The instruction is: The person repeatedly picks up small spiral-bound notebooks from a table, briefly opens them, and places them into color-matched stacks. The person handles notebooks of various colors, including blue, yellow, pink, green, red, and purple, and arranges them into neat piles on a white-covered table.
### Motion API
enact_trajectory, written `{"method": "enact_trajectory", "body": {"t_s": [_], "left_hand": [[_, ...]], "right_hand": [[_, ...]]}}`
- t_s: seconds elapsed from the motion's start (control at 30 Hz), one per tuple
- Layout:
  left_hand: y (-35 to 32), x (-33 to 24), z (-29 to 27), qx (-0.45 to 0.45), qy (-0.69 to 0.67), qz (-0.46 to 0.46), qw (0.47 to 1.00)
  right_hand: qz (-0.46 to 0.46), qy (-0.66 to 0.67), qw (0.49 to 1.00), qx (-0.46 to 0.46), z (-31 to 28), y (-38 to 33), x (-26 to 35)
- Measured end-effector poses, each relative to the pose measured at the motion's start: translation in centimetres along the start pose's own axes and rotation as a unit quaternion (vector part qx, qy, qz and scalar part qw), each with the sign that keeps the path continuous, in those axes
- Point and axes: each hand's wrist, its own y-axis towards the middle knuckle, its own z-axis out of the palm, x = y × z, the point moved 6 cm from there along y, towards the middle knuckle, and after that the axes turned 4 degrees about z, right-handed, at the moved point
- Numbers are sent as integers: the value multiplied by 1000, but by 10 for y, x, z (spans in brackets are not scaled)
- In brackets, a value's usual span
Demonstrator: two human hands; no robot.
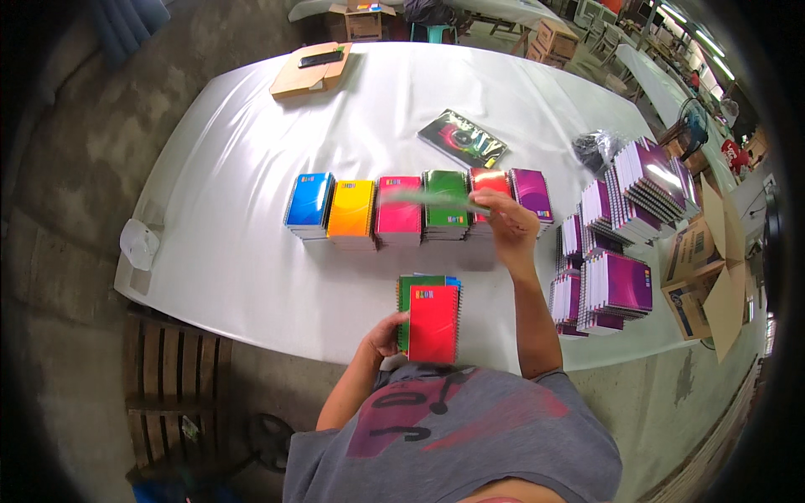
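My left hand [386, 334] is closed round the left edge of a small pile of spiral notebooks, near my body at the table's front edge. A red notebook [433, 323] lies on top, with a green notebook [404, 314] and a bit of blue showing beneath. My right hand [507, 220] pinches a thin notebook [428, 199], edge-on and blurred by motion, above the row of stacks. That row runs blue [310, 199], yellow [351, 210], pink [397, 216], green [446, 189], red [489, 178] and purple [531, 193]. My right hand partly hides the red stack.
Several piles of purple spiral notebooks [616, 281] stand at the right, beside an open cardboard box [700, 260]. A dark-covered book [464, 138] and clear plastic [597, 149] lie farther back. Far left, a phone rests on a cardboard piece [293, 81]; a white container [139, 244] sits at the left edge.
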Motion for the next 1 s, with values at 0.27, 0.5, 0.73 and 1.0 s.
{"method": "enact_trajectory", "body": {"t_s": [0.27, 0.5, 0.73, 1.0], "left_hand": [[3, 2, 15, -111, 55, 16, 992], [-10, -18, 12, -138, 65, 30, 988], [10, -14, 6, -144, 60, 35, 987], [9, -15, 9, -163, -72, 92, 980]], "right_hand": [[8, -447, 878, 174, 30, -47, -85], [154, -527, 829, 108, -25, -48, -122], [107, -508, 840, 157, -40, -56, -120], [-143, -407, 902, 27, 29, -96, 21]]}}
